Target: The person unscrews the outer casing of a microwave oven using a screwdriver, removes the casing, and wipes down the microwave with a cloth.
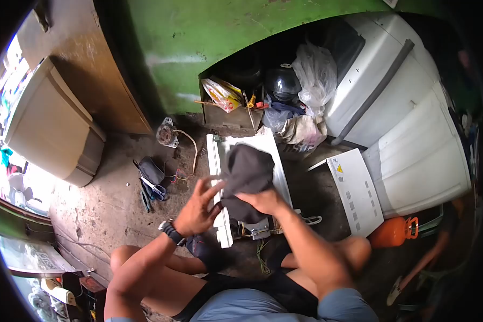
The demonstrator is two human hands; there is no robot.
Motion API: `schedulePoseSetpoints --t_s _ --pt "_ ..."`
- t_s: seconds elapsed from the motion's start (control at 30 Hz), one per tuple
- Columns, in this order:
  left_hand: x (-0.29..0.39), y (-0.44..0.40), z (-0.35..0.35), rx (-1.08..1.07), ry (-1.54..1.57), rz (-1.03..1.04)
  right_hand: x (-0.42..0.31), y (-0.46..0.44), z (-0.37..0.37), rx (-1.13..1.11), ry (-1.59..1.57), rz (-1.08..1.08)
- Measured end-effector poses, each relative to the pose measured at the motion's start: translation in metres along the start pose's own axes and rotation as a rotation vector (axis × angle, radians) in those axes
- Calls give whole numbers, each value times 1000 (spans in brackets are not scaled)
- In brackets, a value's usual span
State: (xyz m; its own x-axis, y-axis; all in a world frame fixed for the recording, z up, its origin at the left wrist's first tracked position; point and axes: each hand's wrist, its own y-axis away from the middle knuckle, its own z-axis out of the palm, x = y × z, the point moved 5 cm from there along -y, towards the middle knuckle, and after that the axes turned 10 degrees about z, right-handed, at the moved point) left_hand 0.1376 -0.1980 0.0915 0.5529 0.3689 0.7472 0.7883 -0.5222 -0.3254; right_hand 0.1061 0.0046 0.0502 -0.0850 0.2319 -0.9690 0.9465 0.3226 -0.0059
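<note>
A dark grey cloth (248,167) is bunched over the middle of a white appliance casing (219,217) that lies on the floor between my legs. My right hand (264,203) grips the lower right part of the cloth, its thumb across the fabric. Beside the cloth's left edge, my left hand (199,208) has its fingers apart and holds nothing; a dark watch is on that wrist. Wires and a small grey metal part (260,229) show at the casing's near end. The cloth hides much of the casing's inside.
A motor-like part (167,133) with a cord lies on the floor at upper left, near a dark pouch with tools (150,174). On the right are a white panel with labels (355,190), an orange gas cylinder (394,232) and a large white appliance (418,161).
</note>
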Motion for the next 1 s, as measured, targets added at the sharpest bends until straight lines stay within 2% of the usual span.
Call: schedulePoseSetpoints --t_s 0.03,0.07,0.1,0.17,0.2,0.27,0.3,0.37,0.4,0.43,0.5,0.57,0.63,0.7,0.77,0.83,0.87,0.9,0.93,0.97,1.0 --pt "-10 0 18 -22 15 -32 1 10 -24 91 454 -148" --pt "-42 10 41 -44 61 -136 -3 16 -37 83 449 -134" --pt "-62 18 61 -55 68 -150 -18 23 -48 47 476 -116" --pt "-99 30 85 -59 -153 -335 -10 25 -53 9 492 -91" --pt "-117 31 96 -147 -118 -423 4 26 -49 12 508 -98" --pt "-130 31 101 -149 -121 -366 25 12 -33 -42 634 -144" --pt "-133 33 108 -159 -119 -302 45 5 -19 -133 735 -62" --pt "-133 33 115 -192 -191 -295 116 -10 9 -225 843 -170" --pt "-125 26 107 -242 -187 -397 124 -22 10 -286 810 -103" --pt "-126 20 102 -281 -189 -497 127 -38 11 -294 873 -123" --pt "-127 21 103 -297 -282 -560 131 -83 7 -242 999 -211" --pt "-120 13 99 -398 -389 -547 139 -143 -3 -78 1002 -180" --pt "-125 11 97 -392 -481 -487 144 -208 -24 41 926 -113" --pt "-120 7 100 -481 -557 -486 165 -272 -55 411 869 77" --pt "-117 -2 99 -466 -630 -451 127 -282 -86 768 826 261" --pt "-115 -1 99 -505 -582 -472 107 -280 -111 686 782 226" --pt "-115 -1 98 -474 -567 -453 87 -263 -108 374 804 396" --pt "-116 -1 98 -456 -559 -457 82 -235 -91 272 889 384" --pt "-116 0 98 -430 -592 -420 82 -197 -69 60 994 273" --pt "-115 2 97 -409 -627 -382 79 -147 -45 49 933 151" --pt "-124 12 100 -404 -625 -378 62 -107 -19 -169 784 143"
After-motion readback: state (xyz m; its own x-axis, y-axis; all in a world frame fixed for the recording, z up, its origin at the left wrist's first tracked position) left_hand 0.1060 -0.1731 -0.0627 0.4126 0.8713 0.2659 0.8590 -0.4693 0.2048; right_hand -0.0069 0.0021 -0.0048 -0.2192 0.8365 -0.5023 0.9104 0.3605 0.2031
